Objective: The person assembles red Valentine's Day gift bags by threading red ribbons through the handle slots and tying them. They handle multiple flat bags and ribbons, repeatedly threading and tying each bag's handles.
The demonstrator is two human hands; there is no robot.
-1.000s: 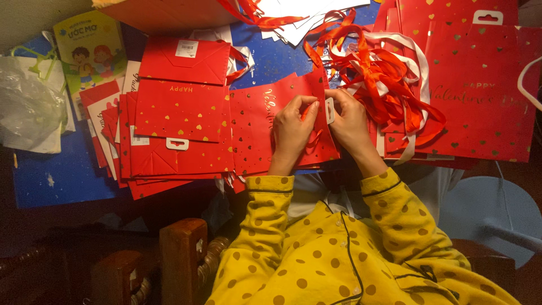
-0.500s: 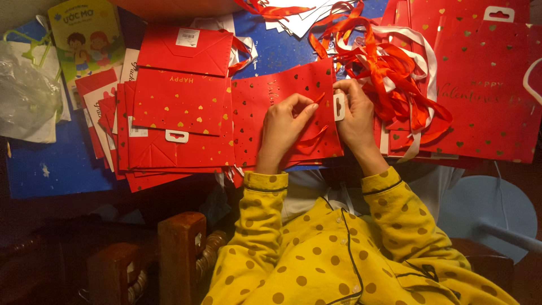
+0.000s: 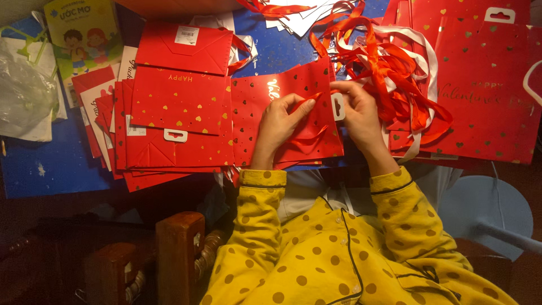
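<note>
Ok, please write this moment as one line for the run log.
left hand: pinches red ribbon | right hand: holds white tab | red gift bag: flat on blue table | ribbon pile: right

Counted: two hands, one flat red bag under them, one stack of red bags (number unclear), one ribbon tangle, one booklet, one plastic bag.
</note>
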